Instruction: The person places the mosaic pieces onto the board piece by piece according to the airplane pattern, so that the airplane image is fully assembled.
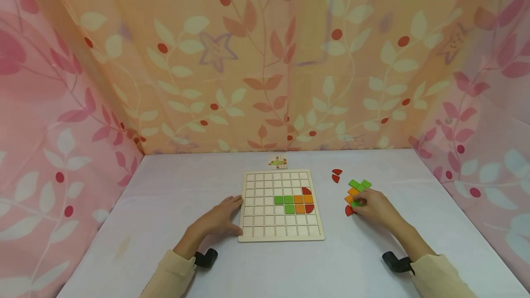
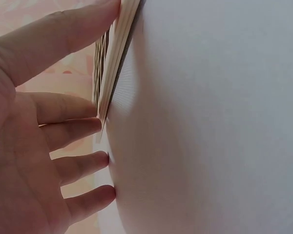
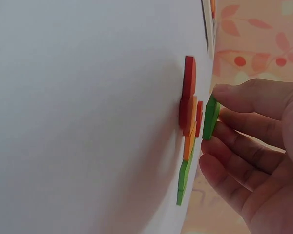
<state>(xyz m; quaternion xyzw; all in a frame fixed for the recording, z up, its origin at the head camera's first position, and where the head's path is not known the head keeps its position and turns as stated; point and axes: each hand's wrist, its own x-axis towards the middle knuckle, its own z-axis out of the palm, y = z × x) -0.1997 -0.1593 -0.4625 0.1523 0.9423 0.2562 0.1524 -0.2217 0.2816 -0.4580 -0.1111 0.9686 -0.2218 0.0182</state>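
A wooden grid board (image 1: 281,238) lies flat on the table, bearing several green tiles (image 1: 288,200), several orange tiles (image 1: 299,209) and two red quarter-round tiles (image 1: 309,208). My left hand (image 1: 217,217) touches the board's left edge, its thumb spread from nearly straight fingers (image 2: 71,132). To the right of the board, my right hand (image 1: 378,207) pinches a green square tile (image 3: 211,117) between thumb and fingers, just above a loose group of tiles. That group has green tiles (image 1: 365,185), orange tiles (image 1: 353,191) and a red tile (image 1: 349,211), partly hidden by the hand.
Two red quarter-round tiles (image 1: 336,178) lie apart, behind the loose group. A small pattern card (image 1: 277,162) sits behind the board. Patterned cloth (image 1: 265,59) hangs at the table's back and both sides.
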